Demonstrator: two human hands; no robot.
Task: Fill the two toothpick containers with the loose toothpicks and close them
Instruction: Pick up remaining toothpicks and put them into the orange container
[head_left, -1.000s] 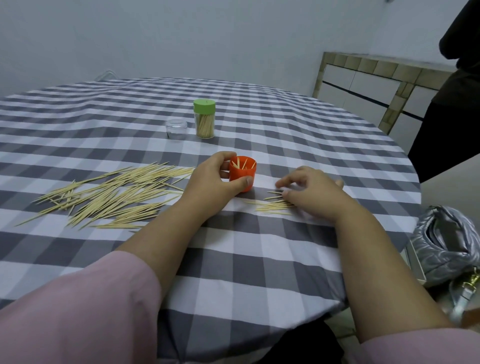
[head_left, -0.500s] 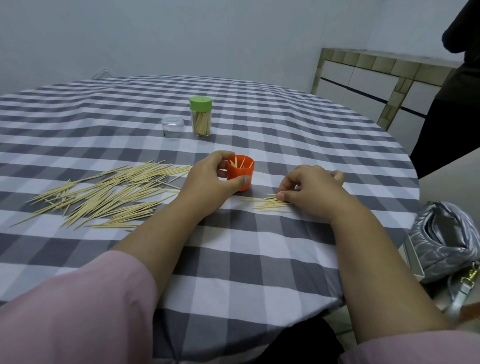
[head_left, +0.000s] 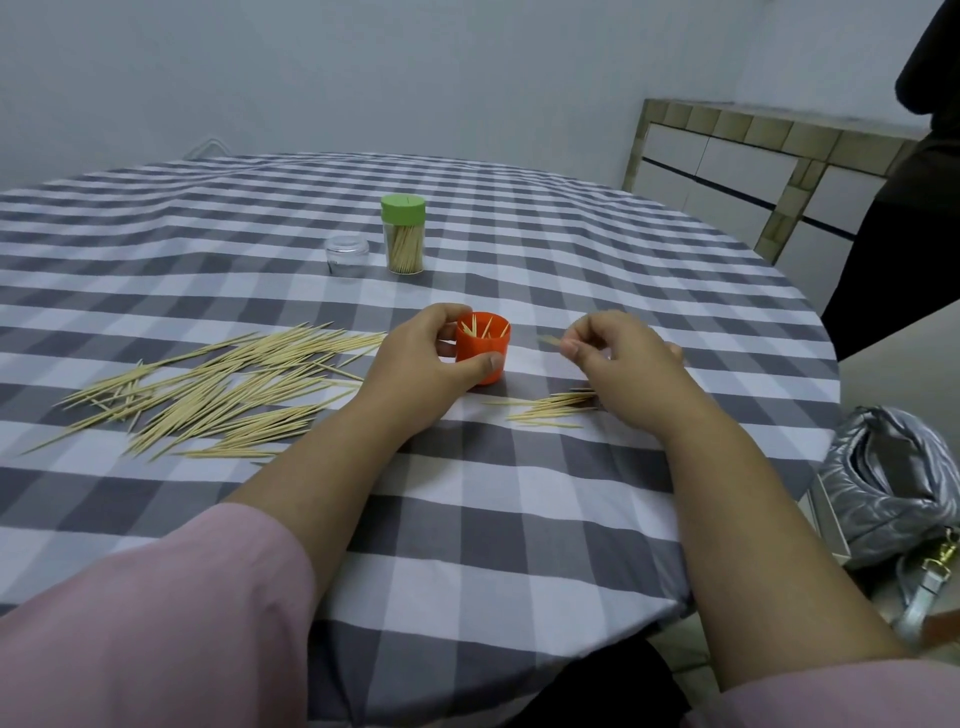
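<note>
My left hand (head_left: 423, 358) grips the orange cup (head_left: 483, 347) upright on the counter (head_left: 519, 519). My right hand (head_left: 615, 356) pinches a toothpick (head_left: 550, 340) just right of the rim, pointing left toward it. I'd tip it upright and drop it in.

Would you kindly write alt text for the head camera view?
Left hand grips an orange container while the right hand pinches toothpicks beside it. Loose toothpicks lie on the checked tablecloth, a closed green-lidded container behind.
</note>
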